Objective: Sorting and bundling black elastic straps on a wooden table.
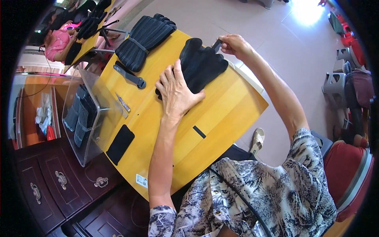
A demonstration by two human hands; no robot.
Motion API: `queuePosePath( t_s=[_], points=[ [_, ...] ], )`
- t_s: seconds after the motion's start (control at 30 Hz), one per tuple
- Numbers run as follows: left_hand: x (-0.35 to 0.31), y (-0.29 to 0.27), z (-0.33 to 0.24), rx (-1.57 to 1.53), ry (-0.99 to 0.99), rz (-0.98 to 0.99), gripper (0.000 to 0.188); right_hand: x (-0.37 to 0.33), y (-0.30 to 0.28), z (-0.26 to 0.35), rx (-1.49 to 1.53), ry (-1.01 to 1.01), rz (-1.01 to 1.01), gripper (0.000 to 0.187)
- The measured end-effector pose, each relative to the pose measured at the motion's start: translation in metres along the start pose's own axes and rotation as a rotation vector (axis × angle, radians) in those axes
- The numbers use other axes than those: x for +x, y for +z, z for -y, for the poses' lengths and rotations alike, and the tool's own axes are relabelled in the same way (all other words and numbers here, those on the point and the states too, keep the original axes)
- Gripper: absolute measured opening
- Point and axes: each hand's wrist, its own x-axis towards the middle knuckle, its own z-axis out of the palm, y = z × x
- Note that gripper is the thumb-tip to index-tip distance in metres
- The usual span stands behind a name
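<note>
My left hand (175,93) lies spread on the lower end of a pile of black cloth pieces (203,65), pressing it to the yellow table. The pieces have rounded ends and look like socks or gloves; I cannot tell which. At the pile's far right corner, my right hand (233,45) is closed, pinching a short dark strip (216,45) between thumb and fingers. A similar dark strip (199,132) lies flat on the table nearer to me. To the left of the pile rests a thick bundle of black cloth pieces (138,41) with a band around its middle.
Left on the yellow table (233,106) are a black-handled tool (129,75), a small pointed tool (123,103) and a black flat rectangle (120,144). A clear plastic box (85,154) with banded bundles stands at the left edge. Another person (59,43) sits far left.
</note>
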Motion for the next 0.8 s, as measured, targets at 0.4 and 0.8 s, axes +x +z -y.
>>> queuePosePath(
  t_s=[0.4,0.8],
  points=[
    [0.017,-0.001,0.050,-0.153,-0.144,0.070,0.082,-0.022,-0.079,-0.015,0.448,-0.239,-0.316,0.015],
    [0.030,0.003,0.029,-0.050,0.024,0.200,0.076,-0.018,-0.166,0.011,0.620,-0.619,-0.665,0.012]
  ],
)
